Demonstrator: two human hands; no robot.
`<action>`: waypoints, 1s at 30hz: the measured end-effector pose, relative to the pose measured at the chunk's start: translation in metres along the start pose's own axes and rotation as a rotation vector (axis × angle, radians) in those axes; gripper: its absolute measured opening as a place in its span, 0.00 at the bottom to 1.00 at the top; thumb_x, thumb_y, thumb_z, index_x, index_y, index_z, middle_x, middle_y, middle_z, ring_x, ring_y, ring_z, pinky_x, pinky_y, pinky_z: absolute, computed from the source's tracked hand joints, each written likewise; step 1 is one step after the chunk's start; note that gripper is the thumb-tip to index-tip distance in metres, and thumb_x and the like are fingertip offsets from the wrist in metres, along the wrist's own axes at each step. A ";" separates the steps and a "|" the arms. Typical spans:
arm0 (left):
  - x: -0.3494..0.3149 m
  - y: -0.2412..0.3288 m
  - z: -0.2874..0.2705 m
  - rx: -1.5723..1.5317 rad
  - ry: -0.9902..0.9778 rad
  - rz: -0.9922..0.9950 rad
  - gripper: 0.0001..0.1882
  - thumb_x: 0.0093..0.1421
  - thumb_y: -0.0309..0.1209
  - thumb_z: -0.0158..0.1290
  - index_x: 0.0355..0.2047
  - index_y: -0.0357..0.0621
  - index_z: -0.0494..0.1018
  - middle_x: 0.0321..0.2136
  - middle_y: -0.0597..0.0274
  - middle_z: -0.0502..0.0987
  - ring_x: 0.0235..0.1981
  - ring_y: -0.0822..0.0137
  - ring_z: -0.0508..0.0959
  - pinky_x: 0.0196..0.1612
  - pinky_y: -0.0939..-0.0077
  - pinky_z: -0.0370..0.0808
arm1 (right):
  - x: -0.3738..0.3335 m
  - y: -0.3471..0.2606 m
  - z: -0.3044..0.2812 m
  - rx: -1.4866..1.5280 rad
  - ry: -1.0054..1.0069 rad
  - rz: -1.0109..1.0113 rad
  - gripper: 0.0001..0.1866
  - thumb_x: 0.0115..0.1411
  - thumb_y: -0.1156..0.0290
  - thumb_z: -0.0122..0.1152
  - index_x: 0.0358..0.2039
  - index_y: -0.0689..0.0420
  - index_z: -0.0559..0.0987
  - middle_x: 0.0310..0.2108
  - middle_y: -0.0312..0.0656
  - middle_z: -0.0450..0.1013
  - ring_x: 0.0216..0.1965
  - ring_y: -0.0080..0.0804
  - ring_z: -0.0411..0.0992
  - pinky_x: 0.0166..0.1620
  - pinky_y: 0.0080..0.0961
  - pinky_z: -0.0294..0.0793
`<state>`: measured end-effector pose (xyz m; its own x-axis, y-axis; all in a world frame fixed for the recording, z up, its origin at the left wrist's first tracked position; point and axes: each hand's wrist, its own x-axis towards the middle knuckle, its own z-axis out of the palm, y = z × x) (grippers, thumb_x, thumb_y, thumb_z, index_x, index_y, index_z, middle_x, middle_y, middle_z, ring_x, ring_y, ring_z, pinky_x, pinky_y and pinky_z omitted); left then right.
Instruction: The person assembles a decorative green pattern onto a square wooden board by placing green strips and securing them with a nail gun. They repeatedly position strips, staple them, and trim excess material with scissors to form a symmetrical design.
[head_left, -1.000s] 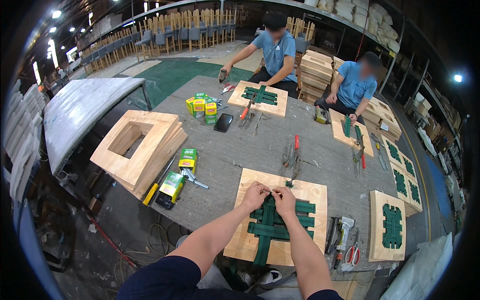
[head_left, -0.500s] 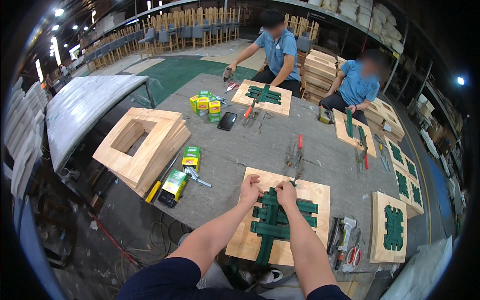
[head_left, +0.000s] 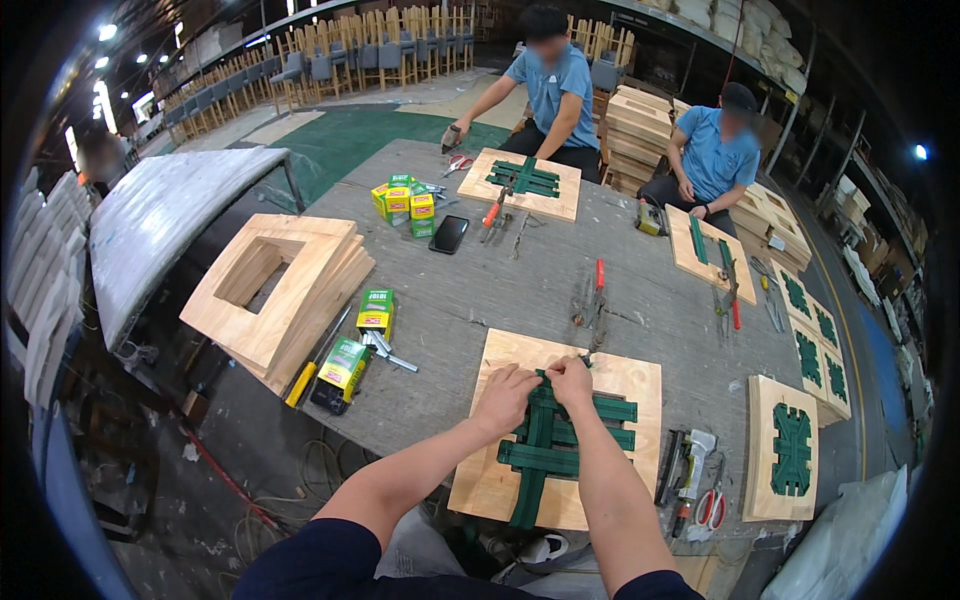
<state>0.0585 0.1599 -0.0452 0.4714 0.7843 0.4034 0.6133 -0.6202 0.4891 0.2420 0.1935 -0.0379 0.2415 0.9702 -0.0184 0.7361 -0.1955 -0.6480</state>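
A square plywood frame (head_left: pixel 505 480) lies at the near table edge with dark green webbing straps (head_left: pixel 548 452) woven across its opening. My left hand (head_left: pixel 507 395) and my right hand (head_left: pixel 571 380) sit side by side at the frame's far edge. Both pinch the top end of a lengthwise green strap there. My forearms cover part of the weave.
A stack of hollow wooden frames (head_left: pixel 275 292) is at the left, green and yellow staple boxes (head_left: pixel 376 310) beside it. Pliers (head_left: pixel 598 290) lie beyond my frame; a staple gun and scissors (head_left: pixel 700 480) to its right. Two people in blue shirts (head_left: pixel 560 85) work across the table.
My hands have stayed at the strap's far end with only small shifts; the head view has drifted slightly. The people across the table keep working on their frames.
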 end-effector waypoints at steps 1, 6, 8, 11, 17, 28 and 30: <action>-0.002 0.002 0.003 0.078 -0.046 0.049 0.22 0.64 0.27 0.52 0.60 0.45 0.73 0.62 0.57 0.72 0.66 0.44 0.66 0.69 0.45 0.61 | 0.001 -0.001 0.001 0.001 -0.007 0.011 0.09 0.57 0.67 0.71 0.35 0.57 0.87 0.35 0.48 0.83 0.39 0.45 0.81 0.45 0.40 0.79; -0.003 0.002 0.009 0.224 -0.188 -0.024 0.25 0.72 0.40 0.45 0.67 0.50 0.66 0.70 0.63 0.63 0.73 0.41 0.55 0.73 0.37 0.49 | 0.007 -0.003 0.007 -0.019 -0.037 0.041 0.11 0.56 0.65 0.72 0.37 0.58 0.86 0.35 0.48 0.83 0.40 0.46 0.81 0.45 0.40 0.79; -0.005 0.000 0.007 0.261 -0.197 -0.054 0.25 0.73 0.42 0.43 0.68 0.51 0.66 0.70 0.64 0.63 0.73 0.41 0.54 0.73 0.36 0.48 | 0.010 -0.007 0.012 -0.031 -0.052 0.054 0.12 0.57 0.65 0.71 0.38 0.58 0.86 0.35 0.48 0.82 0.40 0.46 0.81 0.45 0.40 0.79; 0.015 0.032 0.019 0.198 -0.209 0.025 0.26 0.74 0.42 0.42 0.69 0.52 0.65 0.70 0.66 0.62 0.73 0.42 0.54 0.73 0.36 0.47 | 0.013 0.049 -0.021 0.108 0.030 0.046 0.14 0.58 0.64 0.70 0.41 0.58 0.85 0.34 0.45 0.82 0.37 0.41 0.81 0.41 0.38 0.79; -0.003 0.003 0.005 0.311 -0.226 -0.071 0.26 0.74 0.43 0.40 0.69 0.54 0.64 0.71 0.69 0.61 0.74 0.43 0.52 0.74 0.34 0.44 | -0.044 0.067 -0.082 0.558 0.161 0.105 0.10 0.65 0.69 0.63 0.42 0.61 0.83 0.29 0.37 0.78 0.26 0.25 0.76 0.29 0.25 0.75; 0.001 0.015 0.006 0.276 -0.270 -0.093 0.26 0.74 0.43 0.40 0.69 0.56 0.64 0.72 0.70 0.59 0.76 0.45 0.47 0.74 0.32 0.40 | -0.168 0.199 -0.214 -0.371 0.384 0.576 0.28 0.49 0.54 0.79 0.42 0.65 0.84 0.41 0.58 0.81 0.45 0.54 0.81 0.51 0.43 0.78; -0.001 0.015 0.004 0.302 -0.257 -0.089 0.26 0.74 0.44 0.40 0.69 0.57 0.64 0.72 0.70 0.58 0.76 0.45 0.47 0.74 0.32 0.40 | -0.160 0.197 -0.214 -0.374 0.308 0.632 0.29 0.47 0.56 0.81 0.42 0.66 0.83 0.42 0.59 0.81 0.45 0.54 0.81 0.50 0.43 0.78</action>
<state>0.0695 0.1501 -0.0416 0.5278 0.8369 0.1449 0.7993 -0.5471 0.2487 0.4834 -0.0307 0.0005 0.8080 0.5870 -0.0501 0.5517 -0.7837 -0.2854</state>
